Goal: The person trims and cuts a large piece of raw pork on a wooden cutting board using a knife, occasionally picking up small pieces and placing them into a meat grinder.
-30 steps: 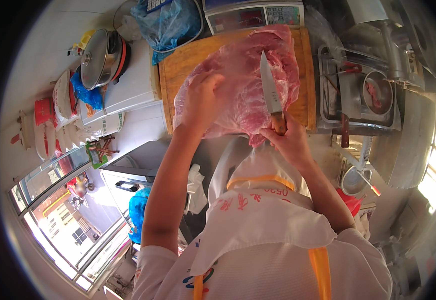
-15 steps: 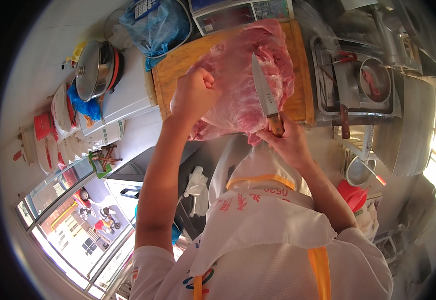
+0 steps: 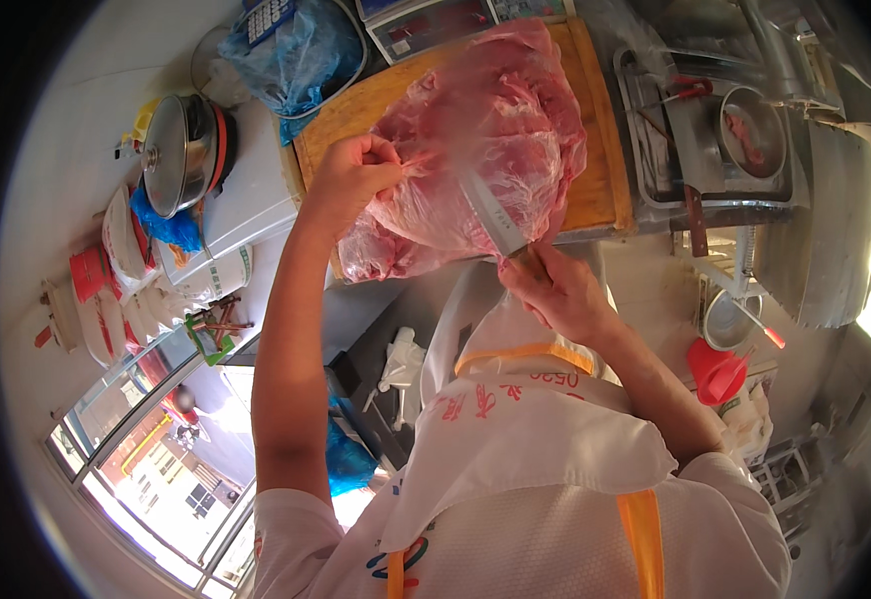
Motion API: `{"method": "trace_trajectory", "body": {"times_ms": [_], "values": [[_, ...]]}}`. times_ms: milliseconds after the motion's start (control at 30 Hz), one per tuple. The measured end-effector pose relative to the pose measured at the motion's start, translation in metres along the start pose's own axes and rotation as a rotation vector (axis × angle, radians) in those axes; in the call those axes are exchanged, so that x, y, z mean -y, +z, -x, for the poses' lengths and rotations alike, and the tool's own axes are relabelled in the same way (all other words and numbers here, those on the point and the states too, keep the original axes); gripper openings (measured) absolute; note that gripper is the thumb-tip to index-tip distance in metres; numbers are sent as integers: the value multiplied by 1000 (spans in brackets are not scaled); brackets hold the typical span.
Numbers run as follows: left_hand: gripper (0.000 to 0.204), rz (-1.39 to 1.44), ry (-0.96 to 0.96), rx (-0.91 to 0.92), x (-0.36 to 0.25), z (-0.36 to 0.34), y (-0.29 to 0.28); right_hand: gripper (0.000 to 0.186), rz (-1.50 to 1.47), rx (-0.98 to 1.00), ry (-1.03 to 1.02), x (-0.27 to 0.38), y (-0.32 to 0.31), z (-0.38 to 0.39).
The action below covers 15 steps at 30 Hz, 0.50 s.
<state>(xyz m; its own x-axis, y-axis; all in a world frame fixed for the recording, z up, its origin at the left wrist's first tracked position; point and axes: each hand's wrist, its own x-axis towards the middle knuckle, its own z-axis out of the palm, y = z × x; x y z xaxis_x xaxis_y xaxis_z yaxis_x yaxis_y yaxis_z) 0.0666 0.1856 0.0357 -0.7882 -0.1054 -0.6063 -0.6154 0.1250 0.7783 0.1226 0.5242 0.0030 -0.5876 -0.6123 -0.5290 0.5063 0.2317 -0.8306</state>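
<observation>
A large slab of raw meat (image 3: pixel 495 130) lies across a wooden cutting board (image 3: pixel 603 130), its near edge hanging over the front. My left hand (image 3: pixel 351 180) is closed at the meat's left side, pinching a thin flap of it between thumb and fingers and pulling it leftward. In my right hand (image 3: pixel 560 292) is a knife (image 3: pixel 495 215), gripped by its wooden handle. Its blade points forward and left over the middle of the meat, with the tip at or near the surface. A blurred patch hides part of the meat by the tip.
Behind the board stand a scale (image 3: pixel 431 30) and a blue plastic bag (image 3: pixel 301 50). To the right, a metal tray (image 3: pixel 645 190) holds a cleaver (image 3: pixel 693 165) and a steel bowl (image 3: pixel 752 130) with meat scraps. A lidded pan (image 3: pixel 178 155) sits at the left.
My left hand has moved slightly left and now pulls up a flap of meat. The knife has swung its tip leftward and lower over the meat. The view has shifted a little.
</observation>
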Motion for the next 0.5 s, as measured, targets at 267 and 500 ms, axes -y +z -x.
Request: {"method": "trace_trajectory", "body": {"times_ms": [267,500], "values": [[12,-35,-7,-2,-5,1,-4,49,-316,156,159,1,14,4],[14,-108,-5,-26,-8,4,-1,52,-353,205,152,-1,28,-8]]}}
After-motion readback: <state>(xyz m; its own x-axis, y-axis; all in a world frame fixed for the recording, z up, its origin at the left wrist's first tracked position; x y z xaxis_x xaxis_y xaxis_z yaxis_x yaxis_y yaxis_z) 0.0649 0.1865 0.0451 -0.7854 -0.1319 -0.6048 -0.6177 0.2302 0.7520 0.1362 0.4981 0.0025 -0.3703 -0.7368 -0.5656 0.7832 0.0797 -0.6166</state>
